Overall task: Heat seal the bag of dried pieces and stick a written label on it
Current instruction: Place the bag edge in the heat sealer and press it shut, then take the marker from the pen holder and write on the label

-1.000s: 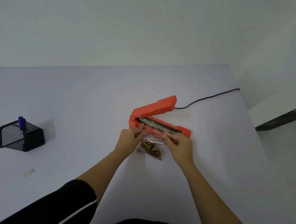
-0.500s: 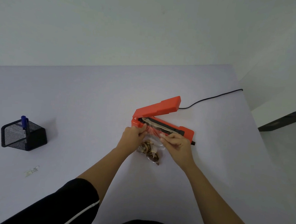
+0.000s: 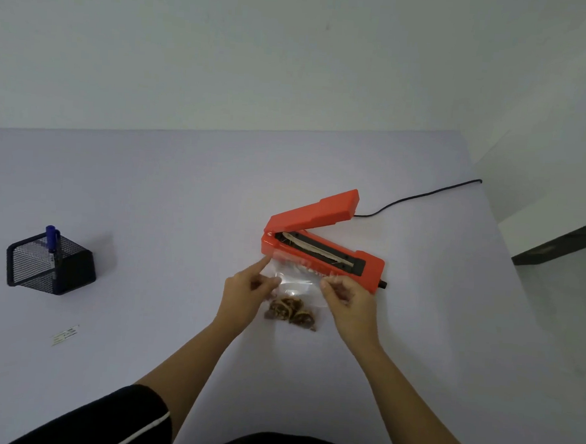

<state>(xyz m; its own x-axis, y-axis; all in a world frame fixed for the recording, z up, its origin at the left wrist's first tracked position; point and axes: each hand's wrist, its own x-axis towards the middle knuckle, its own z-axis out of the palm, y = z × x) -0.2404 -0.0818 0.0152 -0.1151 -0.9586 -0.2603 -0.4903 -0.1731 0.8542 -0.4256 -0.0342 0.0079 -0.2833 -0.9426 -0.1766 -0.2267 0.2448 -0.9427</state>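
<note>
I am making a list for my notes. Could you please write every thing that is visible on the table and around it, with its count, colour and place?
heat sealer: 1, orange-red, lid raised, centre-right of the table
power cord: 1, black, runs from the sealer to the table's right edge
bag: 1, clear plastic, top edge at the sealer's front
dried pieces: several, brown, in the bag's bottom
mesh holder: 1, black, left side
pen: 1, blue cap, standing in the holder
label: 1, white, near the holder, closer to the person
table: 1, pale lilac
left hand: 1, pinching the bag's left side
right hand: 1, pinching the bag's right side
</note>
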